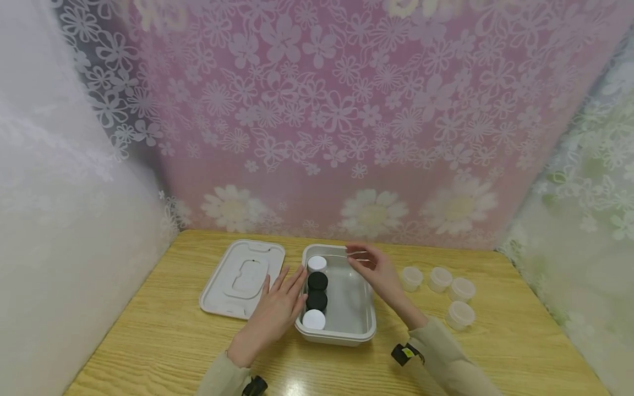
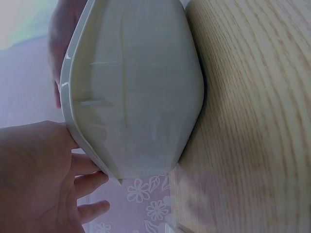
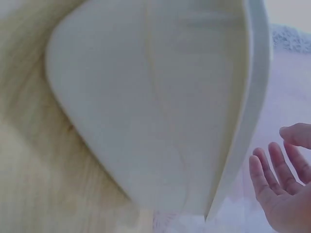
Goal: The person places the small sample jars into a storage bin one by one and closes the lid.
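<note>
A light grey plastic box (image 1: 349,302) stands uncovered on the table. Along its left inner side runs a row of round-topped pieces: a far white one (image 1: 317,264), two black ones (image 1: 317,281) in the middle, and a near white one (image 1: 314,319). My left hand (image 1: 278,308) rests at the box's left rim, fingers extended; in the left wrist view its fingertips lie right at the rim (image 2: 73,116). Over the far right part of the box hovers my right hand (image 1: 378,272), fingers loosely bent and parted. The right wrist view shows nothing between those fingers (image 3: 277,165).
To the left of the box lies a flat grey lid (image 1: 218,291) with a moulded recess. Several small translucent lidded cups (image 1: 460,315) stand on the right of the wooden table (image 1: 163,341). Floral curtains (image 1: 317,110) enclose the table at the back and sides.
</note>
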Action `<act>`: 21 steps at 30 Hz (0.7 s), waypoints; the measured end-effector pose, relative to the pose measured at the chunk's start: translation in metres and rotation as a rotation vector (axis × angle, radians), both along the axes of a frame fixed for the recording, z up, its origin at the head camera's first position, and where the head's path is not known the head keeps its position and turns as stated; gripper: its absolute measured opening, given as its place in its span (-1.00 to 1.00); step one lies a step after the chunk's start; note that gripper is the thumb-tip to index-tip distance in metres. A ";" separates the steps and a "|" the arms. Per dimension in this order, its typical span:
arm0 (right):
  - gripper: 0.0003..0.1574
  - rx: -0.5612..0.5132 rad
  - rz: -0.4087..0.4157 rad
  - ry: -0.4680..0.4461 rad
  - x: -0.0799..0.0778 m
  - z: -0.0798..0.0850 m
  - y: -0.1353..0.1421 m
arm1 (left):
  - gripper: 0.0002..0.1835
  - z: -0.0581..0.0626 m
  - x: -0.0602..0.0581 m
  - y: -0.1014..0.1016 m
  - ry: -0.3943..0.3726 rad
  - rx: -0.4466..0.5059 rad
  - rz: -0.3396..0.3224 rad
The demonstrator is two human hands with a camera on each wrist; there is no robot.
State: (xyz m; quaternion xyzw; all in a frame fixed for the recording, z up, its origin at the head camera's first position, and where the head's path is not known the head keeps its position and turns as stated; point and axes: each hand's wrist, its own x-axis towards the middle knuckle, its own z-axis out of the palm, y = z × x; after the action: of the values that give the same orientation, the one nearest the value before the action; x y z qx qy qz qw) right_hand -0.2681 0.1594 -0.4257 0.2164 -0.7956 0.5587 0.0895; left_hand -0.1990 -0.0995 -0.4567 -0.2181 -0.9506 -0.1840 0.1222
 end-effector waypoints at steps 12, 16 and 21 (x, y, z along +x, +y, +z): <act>-0.56 -0.129 -0.108 0.087 0.028 -0.015 0.064 | -0.44 -0.001 -0.001 0.002 0.030 -0.035 0.008; -0.55 -0.099 -0.146 0.127 0.037 -0.017 0.090 | -0.43 0.000 0.000 0.002 0.031 -0.039 0.010; -0.51 -0.057 -0.221 0.166 0.047 -0.021 0.122 | -0.43 -0.001 0.000 0.002 0.024 -0.030 0.010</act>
State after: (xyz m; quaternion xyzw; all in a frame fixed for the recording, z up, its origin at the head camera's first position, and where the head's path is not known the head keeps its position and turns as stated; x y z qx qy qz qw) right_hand -0.2216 0.2811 -0.4471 0.1700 -0.7885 0.5478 0.2221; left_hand -0.1985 -0.0975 -0.4574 -0.2176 -0.9528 -0.1664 0.1311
